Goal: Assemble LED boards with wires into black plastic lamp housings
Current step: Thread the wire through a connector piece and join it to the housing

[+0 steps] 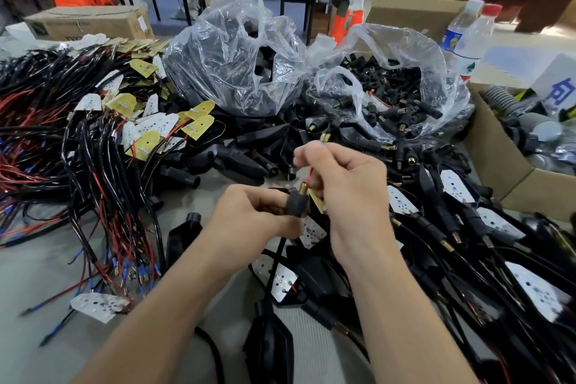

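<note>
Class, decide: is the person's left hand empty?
No, the left hand grips a black plastic part tipped with brass.

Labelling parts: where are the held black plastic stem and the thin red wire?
Black plastic stem with brass tip [296, 205]: head view, on its black body.
Thin red wire [309, 174]: head view, on its bare middle.
</note>
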`<state>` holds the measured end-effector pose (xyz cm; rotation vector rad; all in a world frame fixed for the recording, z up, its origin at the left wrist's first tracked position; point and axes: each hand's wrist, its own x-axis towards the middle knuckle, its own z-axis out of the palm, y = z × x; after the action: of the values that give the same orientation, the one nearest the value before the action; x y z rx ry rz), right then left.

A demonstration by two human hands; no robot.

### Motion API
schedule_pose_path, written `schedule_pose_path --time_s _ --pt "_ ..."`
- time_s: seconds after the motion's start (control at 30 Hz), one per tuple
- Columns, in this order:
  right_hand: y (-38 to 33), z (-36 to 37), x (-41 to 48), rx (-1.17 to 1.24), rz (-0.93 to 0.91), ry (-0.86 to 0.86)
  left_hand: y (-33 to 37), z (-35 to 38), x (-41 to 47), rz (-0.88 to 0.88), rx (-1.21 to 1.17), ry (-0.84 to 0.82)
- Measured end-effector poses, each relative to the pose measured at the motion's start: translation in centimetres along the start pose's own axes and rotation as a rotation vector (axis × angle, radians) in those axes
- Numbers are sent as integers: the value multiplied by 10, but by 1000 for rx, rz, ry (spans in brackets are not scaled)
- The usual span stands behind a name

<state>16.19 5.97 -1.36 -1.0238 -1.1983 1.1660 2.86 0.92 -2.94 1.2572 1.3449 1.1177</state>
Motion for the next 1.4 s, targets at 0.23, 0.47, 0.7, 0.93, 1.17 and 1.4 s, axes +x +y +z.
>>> schedule_pose_path --time_s 0.23,0.47,0.7,0.93,1.17,1.4 --pt "-7 -5 5 283 54 48 5 -10 -1 -113 -188 -303" --pt "0 1 4 297 152 127 13 -1 -10 -82 326 19" --pt "5 -3 9 286 112 206 14 28 -18 61 526 234" --pt "10 0 11 179 82 266 11 20 -11 -51 240 79" --pt "3 -6 10 147 141 -46 -1 20 -7 29 239 152" --pt "0 -9 7 83 192 -112 0 18 -6 121 138 238"
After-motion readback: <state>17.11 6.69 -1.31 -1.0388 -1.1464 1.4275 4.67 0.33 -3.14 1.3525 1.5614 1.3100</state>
